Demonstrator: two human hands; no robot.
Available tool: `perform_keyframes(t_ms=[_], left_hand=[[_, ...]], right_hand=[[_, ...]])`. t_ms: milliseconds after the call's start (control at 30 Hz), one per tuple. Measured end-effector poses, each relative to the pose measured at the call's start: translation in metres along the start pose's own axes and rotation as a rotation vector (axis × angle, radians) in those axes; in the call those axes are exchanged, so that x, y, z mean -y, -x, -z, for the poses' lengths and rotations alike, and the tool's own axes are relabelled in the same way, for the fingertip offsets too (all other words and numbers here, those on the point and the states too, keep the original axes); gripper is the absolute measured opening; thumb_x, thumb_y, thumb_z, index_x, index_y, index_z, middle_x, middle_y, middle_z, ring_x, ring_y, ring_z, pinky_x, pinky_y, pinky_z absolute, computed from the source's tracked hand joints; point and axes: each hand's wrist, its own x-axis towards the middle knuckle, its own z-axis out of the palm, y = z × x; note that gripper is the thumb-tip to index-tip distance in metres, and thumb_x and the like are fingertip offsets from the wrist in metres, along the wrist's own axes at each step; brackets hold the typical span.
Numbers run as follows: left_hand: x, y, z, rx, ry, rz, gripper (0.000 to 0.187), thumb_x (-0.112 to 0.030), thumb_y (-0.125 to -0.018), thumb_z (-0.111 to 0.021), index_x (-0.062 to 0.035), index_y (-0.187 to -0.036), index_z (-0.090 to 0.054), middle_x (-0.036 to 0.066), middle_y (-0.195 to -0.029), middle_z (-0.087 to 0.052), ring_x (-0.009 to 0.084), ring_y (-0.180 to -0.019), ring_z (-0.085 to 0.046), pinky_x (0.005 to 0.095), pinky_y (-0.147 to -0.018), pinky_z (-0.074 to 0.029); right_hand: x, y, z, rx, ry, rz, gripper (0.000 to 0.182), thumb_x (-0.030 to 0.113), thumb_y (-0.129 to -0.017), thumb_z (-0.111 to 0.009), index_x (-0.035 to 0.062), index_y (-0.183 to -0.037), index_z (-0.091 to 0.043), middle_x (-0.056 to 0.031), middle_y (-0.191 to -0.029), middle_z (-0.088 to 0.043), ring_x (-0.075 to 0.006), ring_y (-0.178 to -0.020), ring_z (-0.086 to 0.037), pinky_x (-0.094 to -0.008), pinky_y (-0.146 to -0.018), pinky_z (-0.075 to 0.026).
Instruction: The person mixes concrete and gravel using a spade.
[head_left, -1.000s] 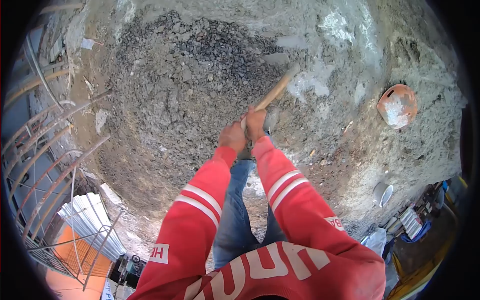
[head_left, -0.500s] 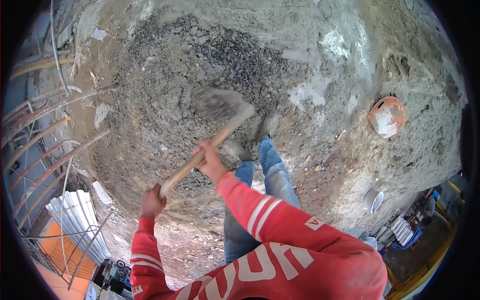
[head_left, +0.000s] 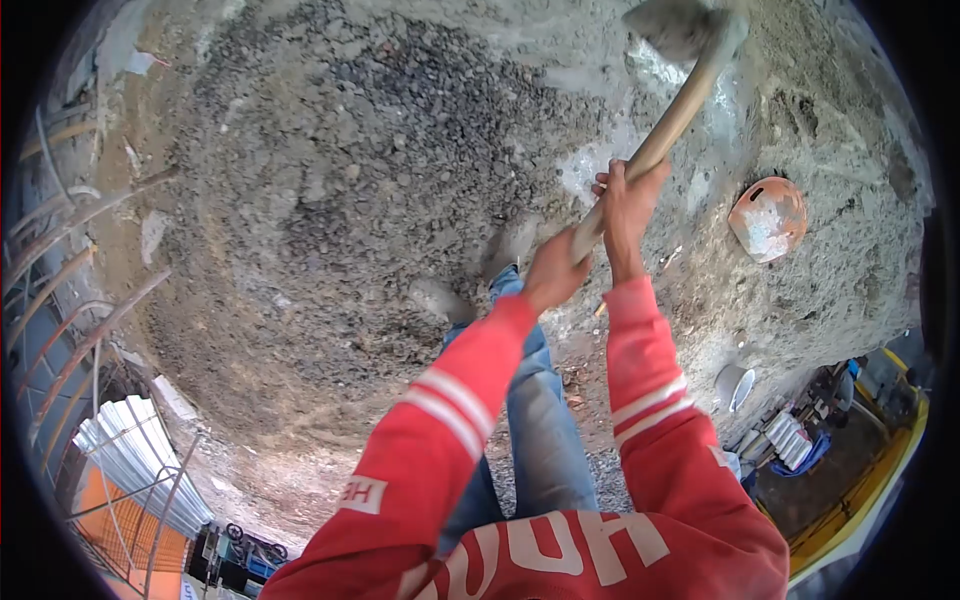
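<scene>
A wooden-handled hoe [head_left: 668, 122] slants up to the right, its dirty metal blade raised at the top of the view. My left hand [head_left: 557, 268] is wrapped round the lower end of the handle. Further up the handle, my right hand [head_left: 632, 205] grips it with closed fingers. Below and left of the hoe spreads dark gravel and soil mix [head_left: 400, 140]. My shoes stand at the edge of this mix.
An orange hard hat-like shell [head_left: 768, 220] lies on the ground at the right, with a whitish bucket [head_left: 735, 387] below it. Bent rusty rebar [head_left: 100, 325] juts in at the left, above corrugated metal sheet [head_left: 145, 460]. Assorted items lie at the lower right.
The hoe has swung from the gravel up to the upper right, its blade now raised. Both hands have moved right with it and are closer together.
</scene>
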Motion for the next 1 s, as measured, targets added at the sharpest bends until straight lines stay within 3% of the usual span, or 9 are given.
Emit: perform_keyframes(t_ms=[167, 233, 467, 600, 700, 767, 867, 900, 1000], left_hand=[[0.06, -0.078, -0.031, -0.012, -0.025, 0.36, 0.03, -0.023, -0.081, -0.066, 0.0037, -0.096, -0.065, 0.026, -0.093, -0.068, 0.0423, -0.093, -0.065, 0.0465, -0.076, -0.051], [0.083, -0.051, -0.021, -0.067, -0.093, 0.589, 0.033, -0.028, -0.082, -0.066, 0.0031, -0.092, -0.066, 0.024, -0.09, -0.069, 0.0361, -0.086, -0.069, 0.0444, -0.069, -0.052], [0.135, 0.006, -0.02, -0.078, 0.078, 0.659, 0.025, -0.022, -0.083, -0.067, 0.0018, -0.089, -0.064, 0.013, -0.065, -0.064, 0.0215, -0.053, -0.062, 0.0391, -0.047, -0.046], [0.069, 0.054, 0.037, -0.087, 0.185, 0.833, 0.017, -0.015, -0.083, -0.067, 0.0003, -0.082, -0.061, 0.007, -0.058, -0.058, 0.017, -0.044, -0.053, 0.0353, -0.038, -0.038], [0.107, 0.045, 0.04, 0.012, 0.255, 0.827, 0.018, -0.013, -0.076, -0.065, 0.0052, -0.08, -0.063, 0.013, -0.064, -0.063, 0.0229, -0.051, -0.061, 0.0394, -0.046, -0.044], [0.06, 0.035, 0.068, 0.04, 0.315, 0.828, 0.013, -0.01, -0.079, -0.064, 0.0026, -0.077, -0.06, 0.01, -0.06, -0.059, 0.0199, -0.046, -0.055, 0.0369, -0.041, -0.04], [0.029, 0.059, 0.108, 0.091, 0.419, 0.818, 0.013, -0.009, -0.082, -0.063, -0.0008, -0.073, -0.057, 0.007, -0.055, -0.054, 0.017, -0.041, -0.048, 0.0341, -0.038, -0.035], [0.024, 0.084, 0.124, 0.132, 0.409, 0.817, 0.014, -0.01, -0.082, -0.063, -0.0013, -0.074, -0.057, 0.007, -0.055, -0.054, 0.0166, -0.042, -0.048, 0.0332, -0.039, -0.035], [-0.027, 0.19, 0.179, 0.103, 0.055, 0.736, 0.023, -0.019, -0.081, -0.068, 0.0036, -0.082, -0.063, 0.006, -0.057, -0.059, 0.0158, -0.046, -0.055, 0.0337, -0.043, -0.041]], right_hand=[[-0.146, -0.078, -0.049, 0.079, 0.642, 0.022, 0.056, 0.016, -0.084, -0.064, -0.0024, -0.124, -0.029, -0.0306, -0.089, -0.063, -0.0477, -0.078, -0.064, -0.0499, -0.066, -0.054], [-0.173, -0.046, -0.074, 0.273, 0.8, -0.131, 0.072, 0.017, -0.081, -0.07, -0.0056, -0.131, -0.024, -0.0333, -0.106, -0.061, -0.0455, -0.099, -0.063, -0.0475, -0.086, -0.052], [-0.149, 0.018, -0.08, 0.423, 0.964, -0.182, 0.108, 0.027, -0.078, -0.077, -0.0093, -0.144, 0.001, -0.0336, -0.115, -0.058, -0.0431, -0.108, -0.06, -0.0421, -0.093, -0.051], [-0.149, 0.071, -0.08, 0.579, 0.969, -0.3, 0.111, 0.027, -0.078, -0.076, -0.0107, -0.144, 0.004, -0.0338, -0.119, -0.057, -0.0403, -0.114, -0.058, -0.0405, -0.095, -0.05], [-0.176, 0.063, -0.086, 0.526, 0.882, -0.321, 0.101, 0.026, -0.079, -0.074, -0.0125, -0.14, -0.004, -0.0333, -0.119, -0.058, -0.0396, -0.11, -0.061, -0.0395, -0.093, -0.052], [-0.221, 0.03, -0.103, 0.516, 0.651, -0.319, 0.056, 0.019, -0.086, -0.065, -0.0097, -0.12, -0.031, -0.0219, -0.081, -0.067, -0.0329, -0.074, -0.07, -0.0446, -0.063, -0.058], [-0.105, 0.049, -0.081, 0.761, 0.103, -0.711, 0.033, 0.018, -0.088, -0.063, -0.0059, -0.105, -0.048, -0.0152, -0.069, -0.064, -0.0265, -0.063, -0.068, -0.0391, -0.052, -0.055], [-0.082, 0.064, -0.08, 0.689, -0.027, -0.763, 0.021, 0.018, -0.088, -0.064, -0.0002, -0.091, -0.055, -0.0112, -0.066, -0.061, -0.0239, -0.056, -0.063, -0.0351, -0.049, -0.052], [-0.061, 0.108, -0.094, 0.362, -0.521, -0.798, 0.018, 0.015, -0.089, -0.061, -0.0018, -0.093, -0.057, -0.0089, -0.064, -0.059, -0.0197, -0.049, -0.057, -0.0325, -0.046, -0.049]])
